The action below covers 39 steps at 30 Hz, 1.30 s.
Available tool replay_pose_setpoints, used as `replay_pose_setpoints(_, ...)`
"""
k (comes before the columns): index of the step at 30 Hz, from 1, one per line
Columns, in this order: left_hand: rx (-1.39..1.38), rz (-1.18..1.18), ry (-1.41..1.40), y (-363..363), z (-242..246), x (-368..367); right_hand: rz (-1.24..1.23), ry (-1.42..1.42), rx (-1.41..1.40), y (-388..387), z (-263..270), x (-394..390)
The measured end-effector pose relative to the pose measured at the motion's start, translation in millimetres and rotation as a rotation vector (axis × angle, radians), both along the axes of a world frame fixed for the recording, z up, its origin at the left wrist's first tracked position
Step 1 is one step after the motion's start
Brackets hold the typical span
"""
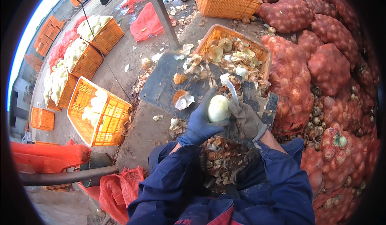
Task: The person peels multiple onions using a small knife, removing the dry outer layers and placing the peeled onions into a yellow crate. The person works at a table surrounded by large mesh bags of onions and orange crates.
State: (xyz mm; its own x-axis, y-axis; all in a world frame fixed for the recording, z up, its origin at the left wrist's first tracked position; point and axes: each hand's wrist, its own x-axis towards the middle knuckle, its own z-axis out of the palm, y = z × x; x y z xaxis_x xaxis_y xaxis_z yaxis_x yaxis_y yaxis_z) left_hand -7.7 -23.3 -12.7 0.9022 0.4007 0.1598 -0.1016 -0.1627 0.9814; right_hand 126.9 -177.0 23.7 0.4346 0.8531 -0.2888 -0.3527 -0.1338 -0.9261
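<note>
My left hand, in a blue knit glove, is closed around a peeled white onion above a dark board. In a grey glove, my right hand grips a curved knife whose blade points up and away from me, with the fingers against the onion's right side. On the dark board lie a small brown onion piece, a curled skin piece and loose dry skins. Touching the board's far side is an orange crate of peelings. The knife's handle is hidden in my right hand.
An orange crate with peeled onions stands at the left, with several fuller crates beyond it. Red mesh sacks of onions are piled along the right. A slanting post rises beyond the board. Skins litter the ground between my legs.
</note>
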Motion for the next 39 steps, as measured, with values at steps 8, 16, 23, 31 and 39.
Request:
replay_pose_setpoints(8,-0.565,-0.002,0.086,5.9,-10.3,0.0,-0.058,-0.667,0.070,-4.5,-12.6,-3.3)
replay_pose_setpoints(16,-0.342,0.072,0.119,2.1,-13.6,-0.2,0.210,-1.239,-0.149,-18.7,9.8,-6.2)
replay_pose_setpoints(23,-0.322,0.024,0.285,2.5,-16.3,-4.1,0.188,-1.370,-0.169,-17.0,-22.9,4.5)
replay_pose_setpoints(31,0.064,-0.009,0.139,-2.3,-14.0,-10.5,0.134,-0.989,-0.584,-6.5,-7.3,19.6)
replay_pose_setpoints(39,0.243,0.099,0.203,-0.7,3.1,-7.9,0.153,-1.177,-0.041,-20.8,-11.5,4.1)
